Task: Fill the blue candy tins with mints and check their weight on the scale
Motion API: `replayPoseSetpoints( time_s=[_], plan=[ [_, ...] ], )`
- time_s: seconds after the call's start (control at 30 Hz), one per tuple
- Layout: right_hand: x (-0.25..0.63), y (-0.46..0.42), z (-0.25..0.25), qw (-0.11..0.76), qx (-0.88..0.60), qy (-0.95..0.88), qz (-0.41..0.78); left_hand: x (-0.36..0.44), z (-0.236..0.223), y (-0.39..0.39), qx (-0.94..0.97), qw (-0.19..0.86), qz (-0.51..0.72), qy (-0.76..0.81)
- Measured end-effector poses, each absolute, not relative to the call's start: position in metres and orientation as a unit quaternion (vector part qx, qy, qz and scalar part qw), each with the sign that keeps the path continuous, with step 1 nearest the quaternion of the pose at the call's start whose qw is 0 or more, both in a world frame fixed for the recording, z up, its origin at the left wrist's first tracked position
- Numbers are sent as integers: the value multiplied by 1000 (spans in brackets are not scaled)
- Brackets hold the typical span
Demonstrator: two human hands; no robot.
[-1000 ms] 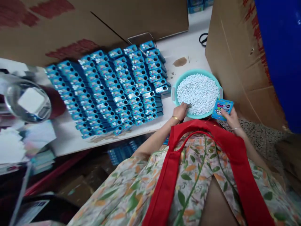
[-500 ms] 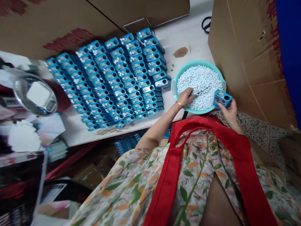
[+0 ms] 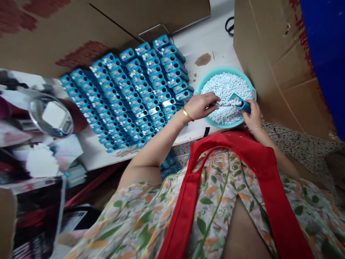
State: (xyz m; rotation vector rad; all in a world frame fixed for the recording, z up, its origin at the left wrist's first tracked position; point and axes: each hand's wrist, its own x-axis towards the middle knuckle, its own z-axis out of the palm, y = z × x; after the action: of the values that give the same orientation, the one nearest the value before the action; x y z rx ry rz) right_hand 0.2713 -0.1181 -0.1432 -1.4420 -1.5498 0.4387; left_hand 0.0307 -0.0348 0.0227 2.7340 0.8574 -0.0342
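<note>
My left hand, a gold bangle at its wrist, is closed at the left side of a turquoise basin. It pinches what looks like a narrow scoop, heaped with white pellets and reaching right to a small blue box. My right hand grips this box from the right and holds it tilted over the basin, its opening towards the scoop. White pellets lie at the opening. Below, loose white pellets fill the basin. Most of the scoop is hidden under pellets and fingers.
Rows of blue boxes with round holes stand on the white table to the left. Cardboard cartons border the back and right. Black-handled scissors lie behind the basin. A scale with a metal bowl sits far left.
My left hand has risen from the pellets, bringing a loaded scoop to the box. My right hand has moved the box left over the basin and tilted it. The view has shifted slightly.
</note>
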Motion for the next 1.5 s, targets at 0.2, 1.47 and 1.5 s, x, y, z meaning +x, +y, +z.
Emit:
replayPoseSetpoints(
  time_s=[0.2,1.47,1.5],
  plan=[
    [261,-117,-147,477,-570,-650,156,60,66,-43,939,40,-142,312],
    [281,-130,-155,533,-641,-527,165,13,-75,-15,874,241,46,419],
    [281,-129,-155,531,-637,-535,162,11,-62,-16,882,237,49,405]
  ],
)
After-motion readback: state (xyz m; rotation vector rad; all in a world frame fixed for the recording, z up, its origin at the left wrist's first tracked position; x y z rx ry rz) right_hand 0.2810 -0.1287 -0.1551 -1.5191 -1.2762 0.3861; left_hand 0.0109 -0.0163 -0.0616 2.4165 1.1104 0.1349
